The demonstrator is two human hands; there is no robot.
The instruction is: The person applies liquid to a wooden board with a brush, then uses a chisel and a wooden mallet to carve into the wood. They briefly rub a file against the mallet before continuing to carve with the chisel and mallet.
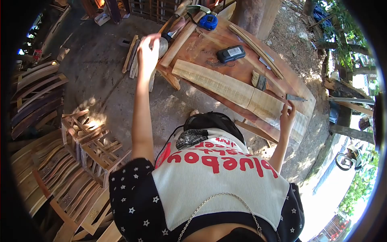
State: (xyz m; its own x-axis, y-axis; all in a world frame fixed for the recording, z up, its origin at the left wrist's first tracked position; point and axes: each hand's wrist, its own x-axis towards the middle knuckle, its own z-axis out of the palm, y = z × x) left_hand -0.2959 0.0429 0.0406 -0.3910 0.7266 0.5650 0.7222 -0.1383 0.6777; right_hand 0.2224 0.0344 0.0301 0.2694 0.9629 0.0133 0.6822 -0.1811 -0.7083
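My left hand (148, 54) is raised at the table's left end, fingers apart and curved, beside a round metallic object (163, 47). Strong sunlight washes out its detail, and whether it touches that object cannot be made out. My right hand (287, 116) is over the right part of a pale board (262, 105), fingers bent and slightly apart, with nothing visible in them. Past its fingertips lies a small grey flat-bladed tool (296, 98). A longer pale board (213, 82) meets the first end to end along the table's near edge. A brush (259, 80) lies beside them.
On the wooden table (203, 46) are a blue tape measure (208, 22), a black labelled case (231, 53), thin wood strips (258, 50), a wooden bar (183, 43) and a hammer (193, 9). Curved wooden pieces (68, 177) and frames are stacked at left. A tree trunk (252, 16) stands behind.
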